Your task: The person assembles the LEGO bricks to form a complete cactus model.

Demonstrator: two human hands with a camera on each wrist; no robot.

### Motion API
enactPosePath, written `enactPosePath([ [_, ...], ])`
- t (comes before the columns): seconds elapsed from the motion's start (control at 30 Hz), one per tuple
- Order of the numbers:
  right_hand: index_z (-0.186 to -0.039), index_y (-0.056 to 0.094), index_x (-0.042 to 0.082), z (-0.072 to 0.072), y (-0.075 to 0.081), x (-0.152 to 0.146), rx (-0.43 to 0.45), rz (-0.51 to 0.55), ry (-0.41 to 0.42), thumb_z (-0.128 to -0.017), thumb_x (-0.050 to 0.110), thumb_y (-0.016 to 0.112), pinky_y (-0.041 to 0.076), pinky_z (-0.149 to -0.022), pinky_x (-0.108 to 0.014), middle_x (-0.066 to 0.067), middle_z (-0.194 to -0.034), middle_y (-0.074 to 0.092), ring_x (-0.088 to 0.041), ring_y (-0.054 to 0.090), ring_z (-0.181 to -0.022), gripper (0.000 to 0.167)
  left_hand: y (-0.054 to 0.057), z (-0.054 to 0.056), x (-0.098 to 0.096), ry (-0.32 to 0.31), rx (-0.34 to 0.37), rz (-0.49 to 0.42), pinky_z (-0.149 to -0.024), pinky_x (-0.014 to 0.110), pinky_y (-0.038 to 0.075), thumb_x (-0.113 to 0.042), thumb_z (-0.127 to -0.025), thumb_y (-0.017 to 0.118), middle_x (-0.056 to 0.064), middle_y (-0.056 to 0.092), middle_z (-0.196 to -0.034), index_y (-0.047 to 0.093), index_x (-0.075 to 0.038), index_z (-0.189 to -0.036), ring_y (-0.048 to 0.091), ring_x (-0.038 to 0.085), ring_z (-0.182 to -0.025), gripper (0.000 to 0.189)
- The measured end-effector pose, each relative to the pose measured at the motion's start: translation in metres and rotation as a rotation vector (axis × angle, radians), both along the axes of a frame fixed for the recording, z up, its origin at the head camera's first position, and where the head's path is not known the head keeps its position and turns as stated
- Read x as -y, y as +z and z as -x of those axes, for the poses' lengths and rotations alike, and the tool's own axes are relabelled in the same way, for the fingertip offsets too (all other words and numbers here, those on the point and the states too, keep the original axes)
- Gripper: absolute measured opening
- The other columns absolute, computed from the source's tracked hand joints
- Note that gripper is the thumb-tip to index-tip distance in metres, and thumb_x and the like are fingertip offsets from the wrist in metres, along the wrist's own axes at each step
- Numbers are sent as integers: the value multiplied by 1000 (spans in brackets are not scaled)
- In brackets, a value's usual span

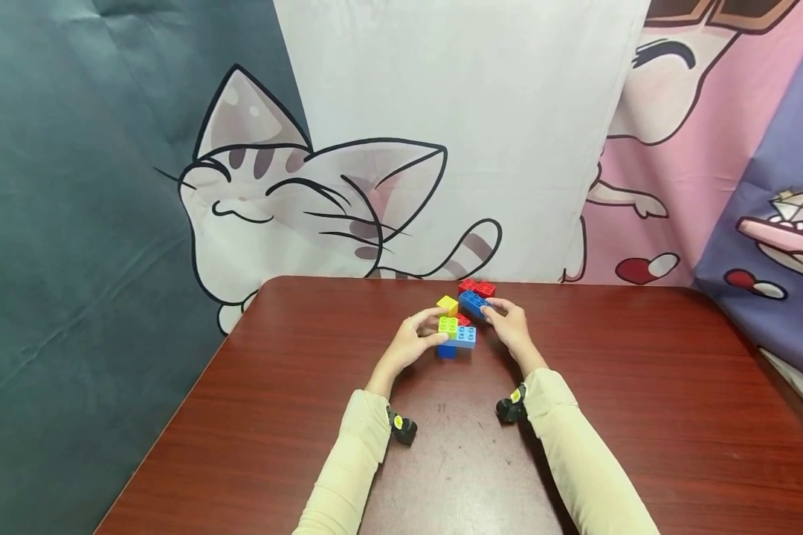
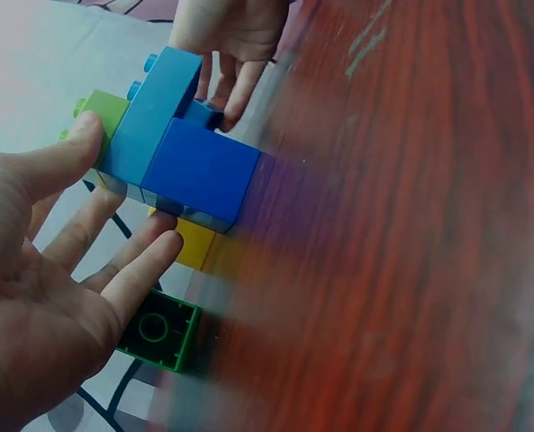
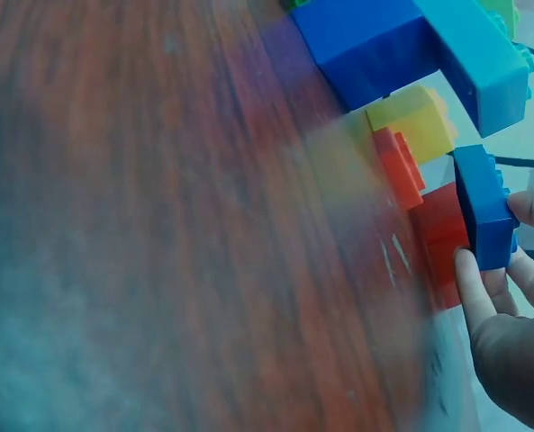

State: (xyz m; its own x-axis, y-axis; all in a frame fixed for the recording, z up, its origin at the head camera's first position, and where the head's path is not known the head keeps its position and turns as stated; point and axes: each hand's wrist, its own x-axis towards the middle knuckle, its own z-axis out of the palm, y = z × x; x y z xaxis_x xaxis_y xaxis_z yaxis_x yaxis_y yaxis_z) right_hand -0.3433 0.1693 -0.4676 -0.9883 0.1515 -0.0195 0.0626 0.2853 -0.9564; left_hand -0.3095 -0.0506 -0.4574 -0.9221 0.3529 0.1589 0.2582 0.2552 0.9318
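Note:
My left hand (image 1: 411,343) grips a small stack, with the thumb against its lime green brick (image 1: 448,325). That brick sits on one end of a light blue brick (image 1: 466,337), and a darker blue brick (image 2: 203,171) forms the bottom, at or close to the tabletop. My right hand (image 1: 511,327) pinches the near end of another blue brick (image 3: 484,207) between thumb and fingers. This brick is held above the table, behind and to the right of the stack, apart from it. Red bricks (image 1: 476,288) lie just beyond it.
Behind the stack are a yellow brick (image 1: 447,305) and a smaller red piece (image 3: 399,168). A green brick (image 2: 163,331) lies on its side near my left fingers. The brown table (image 1: 442,446) ends at a printed cloth backdrop (image 1: 535,111).

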Motion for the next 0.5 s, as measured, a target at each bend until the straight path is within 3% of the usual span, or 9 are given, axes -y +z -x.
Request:
enactPosePath([
  [0.1, -132, 58, 1, -2, 2, 0, -22, 6, 2, -96, 20, 60, 55, -89, -23, -24, -127, 61, -22, 66, -99, 40, 0, 0, 0, 1, 24, -33, -91, 33, 55, -9, -89, 69, 22, 64, -123, 54, -6, -135, 64, 31, -107, 49],
  [0.27, -131, 59, 3, -3, 3, 1, -31, 5, 13, -96, 21, 60, 54, -95, -29, -23, -128, 62, -27, 64, -107, 39, 0, 0, 0, 13, 48, -8, -93, 35, 55, -11, -89, 69, 22, 64, -124, 58, -2, -130, 65, 33, -109, 44],
  [0.5, -130, 61, 4, -7, 7, 5, -62, 26, 22, -96, 21, 61, 54, -95, -29, -21, -128, 62, -20, 65, -101, 38, -1, 0, 0, 3, 56, 7, -96, 40, 54, -12, -91, 68, 23, 63, -128, 57, 1, -131, 63, 36, -113, 44],
])
